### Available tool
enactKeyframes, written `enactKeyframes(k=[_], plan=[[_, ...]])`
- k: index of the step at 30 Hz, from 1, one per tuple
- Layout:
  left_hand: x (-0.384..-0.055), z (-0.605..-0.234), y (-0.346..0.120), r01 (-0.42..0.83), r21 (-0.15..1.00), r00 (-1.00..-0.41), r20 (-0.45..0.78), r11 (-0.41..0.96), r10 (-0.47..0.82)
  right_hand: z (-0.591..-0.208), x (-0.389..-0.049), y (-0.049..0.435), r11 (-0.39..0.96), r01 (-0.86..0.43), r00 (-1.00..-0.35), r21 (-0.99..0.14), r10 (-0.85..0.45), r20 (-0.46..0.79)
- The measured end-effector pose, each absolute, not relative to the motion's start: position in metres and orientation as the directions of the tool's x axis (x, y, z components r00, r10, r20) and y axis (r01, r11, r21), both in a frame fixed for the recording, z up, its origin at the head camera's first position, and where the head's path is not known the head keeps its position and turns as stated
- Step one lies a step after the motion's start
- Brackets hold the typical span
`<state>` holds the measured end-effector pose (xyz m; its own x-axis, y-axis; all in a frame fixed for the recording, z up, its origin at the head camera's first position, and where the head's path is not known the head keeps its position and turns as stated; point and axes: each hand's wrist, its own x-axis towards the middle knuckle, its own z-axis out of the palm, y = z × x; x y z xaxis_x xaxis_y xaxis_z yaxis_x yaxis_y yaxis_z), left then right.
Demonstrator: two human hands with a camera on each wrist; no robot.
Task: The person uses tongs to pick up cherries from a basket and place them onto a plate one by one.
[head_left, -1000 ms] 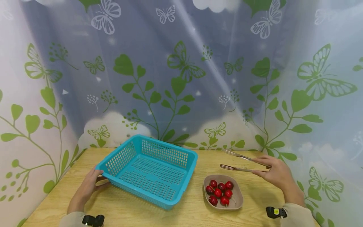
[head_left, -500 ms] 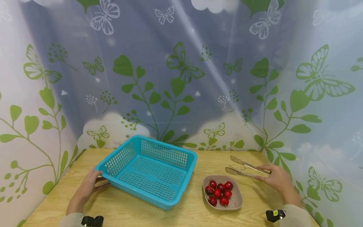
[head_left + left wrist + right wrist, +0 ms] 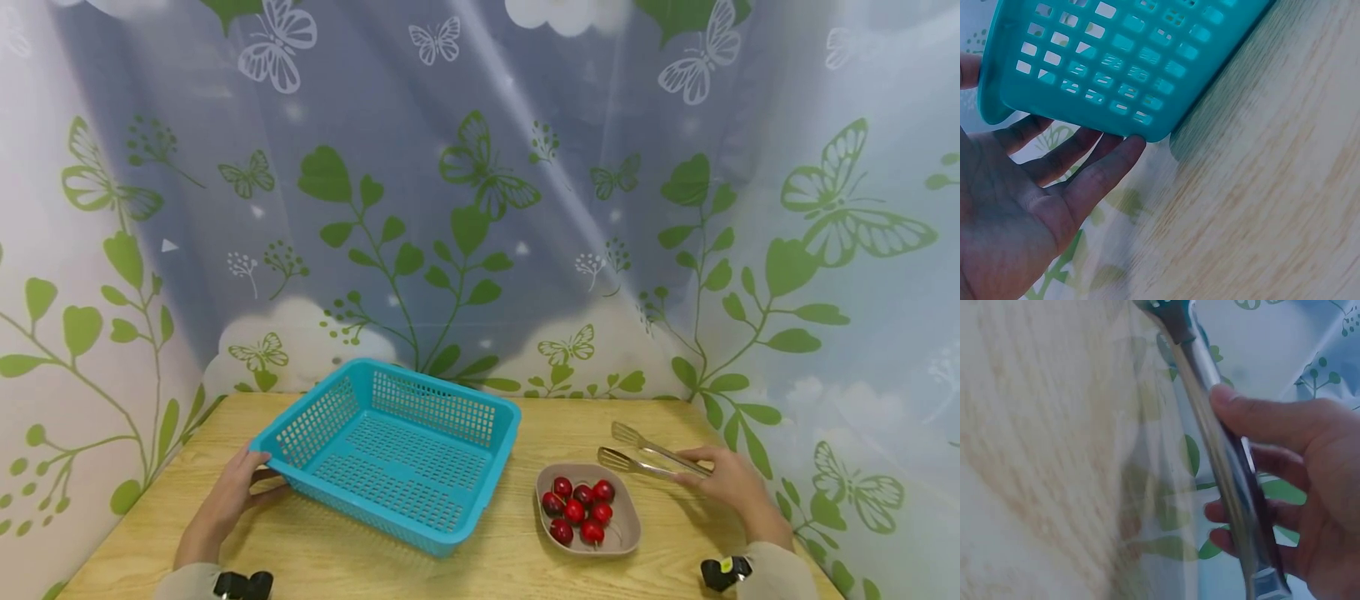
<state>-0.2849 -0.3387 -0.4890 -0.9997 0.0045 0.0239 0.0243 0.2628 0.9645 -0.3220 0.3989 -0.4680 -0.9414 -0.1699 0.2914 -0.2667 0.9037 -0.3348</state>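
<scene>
At the left, my left hand (image 3: 228,500) holds the near-left corner of a turquoise plastic basket (image 3: 431,536), thumb at the rim. In the left wrist view the other fingers (image 3: 1100,178) reach the perforated side wall. My right hand (image 3: 729,483) grips metal tongs (image 3: 628,463), their two slotted ends spread apart and pointing left, low over the table behind the bowl. Thumb and fingers wrap the tongs (image 3: 1225,462) in the right wrist view. Several red cherries (image 3: 575,511) lie in a beige bowl (image 3: 627,535) between basket and right hand.
Everything stands on a wooden table (image 3: 495,567). Behind and at both sides hangs a curtain (image 3: 480,275) printed with leaves and butterflies. The bowl sits a short way right of the basket.
My right hand has lowered the tongs toward the table and drawn them slightly right; their ends have come a little closer together. The left hand and basket have stayed in place.
</scene>
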Motion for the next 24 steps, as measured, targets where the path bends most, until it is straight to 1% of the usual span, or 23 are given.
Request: enactKeyframes(k=[4, 9, 18, 24], plan=[[-0.285, -0.489, -0.339, 0.034, 0.964, -0.999, 0.035, 0.264, 0.000, -0.466, -0.322, 0.399, 0.896, -0.274, -0.951, -0.350, -0.198, 0.236], [-0.284, -0.488, -0.338, 0.026, 0.965, -1.000, 0.026, 0.260, 0.002, -0.471, -0.323, 0.399, 0.888, -0.294, -0.946, -0.354, -0.219, 0.238], [-0.283, -0.486, -0.336, 0.032, 0.965, -0.999, 0.033, 0.259, 0.001, -0.475, -0.324, 0.401, 0.892, -0.272, -0.957, -0.361, -0.212, 0.198], [-0.283, -0.486, -0.337, 0.012, 0.964, -1.000, 0.013, 0.265, 0.000, -0.478, -0.325, 0.402, 0.888, -0.270, -0.957, -0.372, -0.206, 0.204]])
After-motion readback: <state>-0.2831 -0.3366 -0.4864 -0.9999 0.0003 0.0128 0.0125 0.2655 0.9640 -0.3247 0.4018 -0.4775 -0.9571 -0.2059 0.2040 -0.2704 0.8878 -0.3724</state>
